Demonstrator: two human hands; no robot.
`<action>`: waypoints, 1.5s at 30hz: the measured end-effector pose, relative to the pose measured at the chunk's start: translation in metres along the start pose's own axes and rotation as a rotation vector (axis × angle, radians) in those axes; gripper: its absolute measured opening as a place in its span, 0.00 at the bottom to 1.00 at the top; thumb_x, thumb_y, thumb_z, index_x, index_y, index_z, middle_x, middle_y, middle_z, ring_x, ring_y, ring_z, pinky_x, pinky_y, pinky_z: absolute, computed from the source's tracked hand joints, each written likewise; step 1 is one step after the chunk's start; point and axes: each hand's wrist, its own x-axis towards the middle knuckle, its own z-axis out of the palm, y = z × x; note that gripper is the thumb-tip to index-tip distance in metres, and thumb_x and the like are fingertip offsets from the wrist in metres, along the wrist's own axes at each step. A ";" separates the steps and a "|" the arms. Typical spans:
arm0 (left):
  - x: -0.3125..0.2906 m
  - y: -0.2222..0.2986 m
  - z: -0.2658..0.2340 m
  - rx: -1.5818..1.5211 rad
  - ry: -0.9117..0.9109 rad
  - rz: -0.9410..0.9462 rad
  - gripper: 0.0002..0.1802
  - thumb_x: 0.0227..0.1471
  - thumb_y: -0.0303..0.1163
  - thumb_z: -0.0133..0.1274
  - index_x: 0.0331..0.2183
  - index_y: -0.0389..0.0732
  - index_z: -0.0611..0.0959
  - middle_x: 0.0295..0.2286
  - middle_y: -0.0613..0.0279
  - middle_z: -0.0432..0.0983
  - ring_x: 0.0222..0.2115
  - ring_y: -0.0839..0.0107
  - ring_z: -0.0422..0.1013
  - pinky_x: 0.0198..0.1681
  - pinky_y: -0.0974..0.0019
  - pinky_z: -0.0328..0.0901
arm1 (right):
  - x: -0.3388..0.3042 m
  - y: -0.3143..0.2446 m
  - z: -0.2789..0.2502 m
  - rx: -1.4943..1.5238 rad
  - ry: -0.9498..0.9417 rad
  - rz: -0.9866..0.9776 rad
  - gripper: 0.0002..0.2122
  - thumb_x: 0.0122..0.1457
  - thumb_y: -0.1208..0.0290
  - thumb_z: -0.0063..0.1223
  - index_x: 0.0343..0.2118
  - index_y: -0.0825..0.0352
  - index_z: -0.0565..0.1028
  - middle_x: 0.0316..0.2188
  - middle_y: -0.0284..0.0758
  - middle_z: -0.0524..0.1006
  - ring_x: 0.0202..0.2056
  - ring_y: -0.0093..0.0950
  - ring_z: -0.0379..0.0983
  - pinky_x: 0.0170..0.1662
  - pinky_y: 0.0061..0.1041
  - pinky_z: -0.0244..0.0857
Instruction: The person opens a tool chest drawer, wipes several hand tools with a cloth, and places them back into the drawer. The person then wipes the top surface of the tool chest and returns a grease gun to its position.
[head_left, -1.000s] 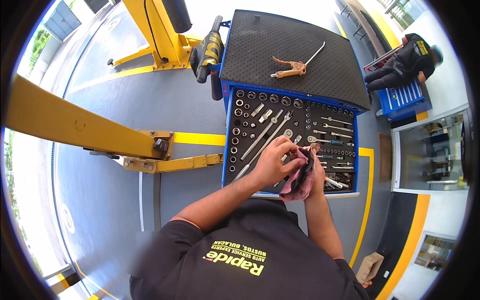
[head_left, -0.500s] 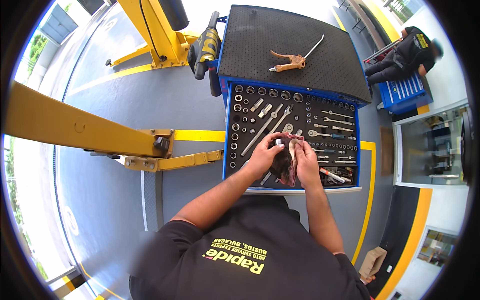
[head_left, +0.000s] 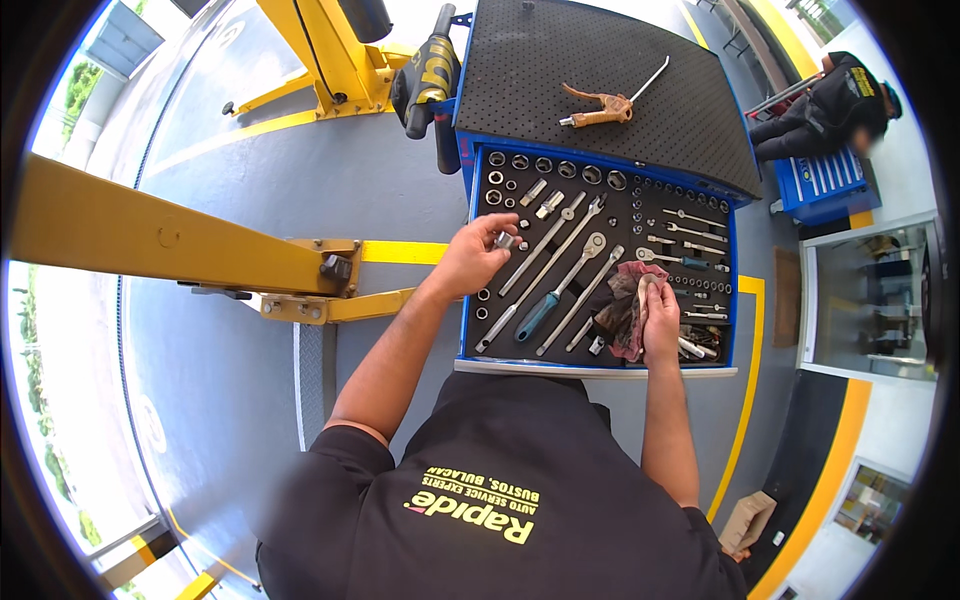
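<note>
My left hand (head_left: 472,256) holds a small silver socket (head_left: 504,241) between thumb and fingers, above the left side of an open tool drawer (head_left: 600,371). In my right hand (head_left: 660,320) is a crumpled, dirty red rag (head_left: 628,308), held over the drawer's right half. Rows of sockets (head_left: 567,169) sit in the drawer's black foam insert. Between my hands lie a ratchet (head_left: 538,316) with a teal handle and several long bars (head_left: 545,245). The rag and my right hand hide part of the smaller tools (head_left: 690,217) on the right.
A brown air blow gun (head_left: 606,108) rests on the blue cabinet's black perforated top (head_left: 540,60). Yellow lift arms (head_left: 180,235) reach in from the left. Another person (head_left: 835,105) is at the far right, beside a second blue tool cabinet (head_left: 822,183).
My hands were together, with the socket against the rag. Now they are apart: my left hand has moved left with the socket, and my right hand has shifted right with the rag.
</note>
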 end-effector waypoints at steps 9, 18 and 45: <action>0.049 -0.023 -0.035 0.501 0.239 0.408 0.28 0.48 0.16 0.65 0.53 0.38 0.82 0.44 0.58 0.84 0.46 0.64 0.79 0.53 0.60 0.72 | -0.020 0.026 0.035 -0.519 0.096 -0.373 0.09 0.75 0.69 0.47 0.46 0.69 0.76 0.29 0.25 0.74 0.31 0.17 0.67 0.37 0.19 0.65; 0.050 -0.025 -0.028 0.715 0.260 0.349 0.20 0.47 0.21 0.67 0.45 0.40 0.84 0.41 0.57 0.83 0.44 0.55 0.78 0.51 0.56 0.72 | -0.019 0.029 0.029 -0.514 0.090 -0.288 0.12 0.74 0.68 0.49 0.53 0.68 0.77 0.39 0.33 0.83 0.40 0.21 0.76 0.46 0.23 0.69; 0.132 0.069 0.103 1.217 0.285 0.685 0.38 0.51 0.45 0.70 0.59 0.38 0.79 0.56 0.55 0.75 0.61 0.56 0.67 0.65 0.50 0.60 | -0.008 -0.034 -0.071 0.676 0.122 -0.217 0.22 0.78 0.54 0.35 0.63 0.63 0.71 0.59 0.36 0.76 0.57 0.33 0.76 0.64 0.34 0.68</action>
